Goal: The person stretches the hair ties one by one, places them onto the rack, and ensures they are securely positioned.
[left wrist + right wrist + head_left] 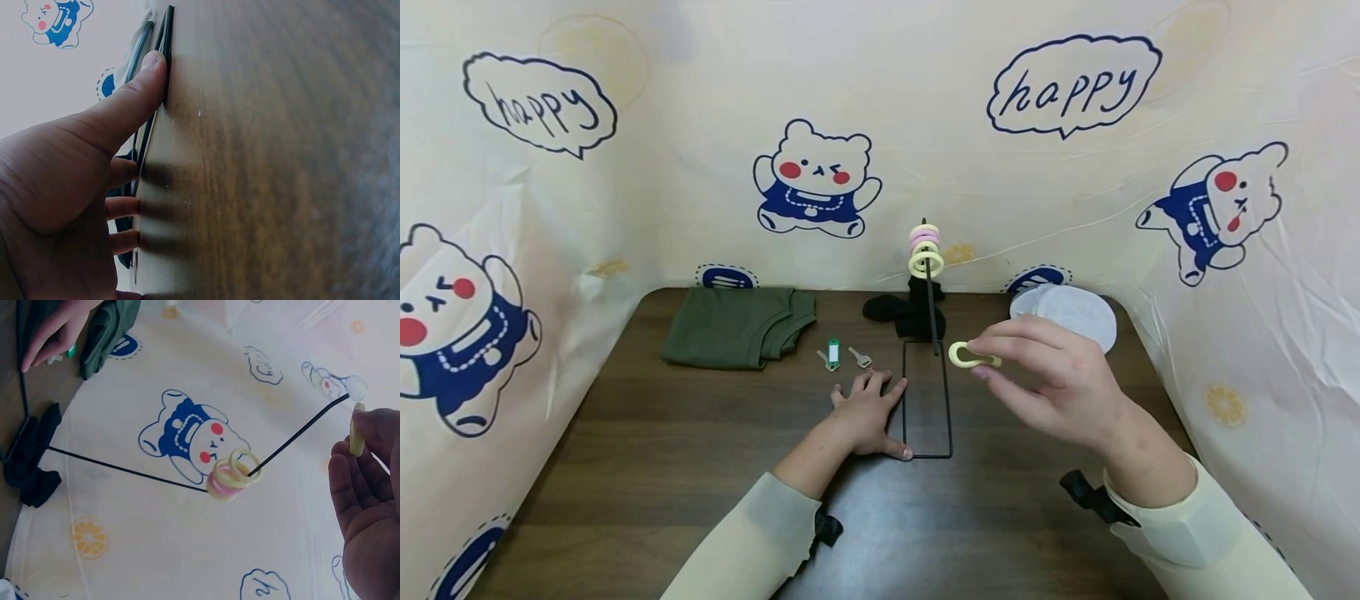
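Observation:
A black wire stand (950,408) has a rectangular base on the table and a tall rod (932,308). Near the rod's top hang several pale yellow and pink hair ties (924,237), also visible on the bent rod in the right wrist view. My left hand (865,414) rests with spread fingers on the base's left side, its thumb at the front corner. To the right of the rod, my right hand (1063,383) pinches a pale yellow hair tie (957,356) between thumb and fingers, apart from the stand. In the right wrist view that tie (357,431) appears edge-on, beyond the rod's clear-tipped end (356,387).
Folded green cloth (737,329) lies at the back left. Beside it are a loose key (861,359) and a key with a green tag (833,353). Black cloth (910,312) sits behind the stand's base. White round pieces (1078,312) are at the back right.

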`<state>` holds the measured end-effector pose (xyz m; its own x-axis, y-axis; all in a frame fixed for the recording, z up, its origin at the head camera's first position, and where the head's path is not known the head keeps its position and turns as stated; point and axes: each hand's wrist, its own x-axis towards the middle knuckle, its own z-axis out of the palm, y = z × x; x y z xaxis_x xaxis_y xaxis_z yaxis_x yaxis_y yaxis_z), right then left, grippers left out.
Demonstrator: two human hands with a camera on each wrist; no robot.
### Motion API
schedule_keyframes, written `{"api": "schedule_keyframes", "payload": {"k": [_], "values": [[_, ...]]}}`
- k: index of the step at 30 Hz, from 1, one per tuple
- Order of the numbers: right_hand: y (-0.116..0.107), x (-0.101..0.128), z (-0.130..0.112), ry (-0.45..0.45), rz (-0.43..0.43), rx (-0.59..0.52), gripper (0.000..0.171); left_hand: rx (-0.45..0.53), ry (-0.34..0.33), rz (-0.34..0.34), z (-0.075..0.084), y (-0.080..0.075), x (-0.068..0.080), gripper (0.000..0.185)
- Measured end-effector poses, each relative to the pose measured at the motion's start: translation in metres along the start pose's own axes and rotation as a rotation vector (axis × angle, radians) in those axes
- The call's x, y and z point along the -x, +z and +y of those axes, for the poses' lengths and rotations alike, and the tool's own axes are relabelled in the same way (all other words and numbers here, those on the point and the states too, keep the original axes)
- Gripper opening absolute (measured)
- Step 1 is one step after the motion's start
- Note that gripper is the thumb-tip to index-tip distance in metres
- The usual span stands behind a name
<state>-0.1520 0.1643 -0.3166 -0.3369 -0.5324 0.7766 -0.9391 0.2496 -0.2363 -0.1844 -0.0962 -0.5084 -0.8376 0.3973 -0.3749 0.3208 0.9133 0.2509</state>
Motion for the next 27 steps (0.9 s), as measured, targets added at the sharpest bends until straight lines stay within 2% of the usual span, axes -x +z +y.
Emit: {"api": "schedule_keyframes", "payload": {"k": [7,13,27], "values": [[0.006,-0.009,-0.003,-0.026,-0.022,-0.035,0.021,-0.007,-0.001,0.001,-0.002,-0.003,-0.001,0.120],[0.013,-0.014,0.000,-0.032,-0.026,-0.018,0.020,-0.009,0.000,0.001,-0.003,-0.001,-0.003,0.121],[0.021,-0.014,0.017,0.060,-0.044,0.026,0.019,-0.007,0.007,0.001,-0.004,0.000,-0.003,0.121]]}}
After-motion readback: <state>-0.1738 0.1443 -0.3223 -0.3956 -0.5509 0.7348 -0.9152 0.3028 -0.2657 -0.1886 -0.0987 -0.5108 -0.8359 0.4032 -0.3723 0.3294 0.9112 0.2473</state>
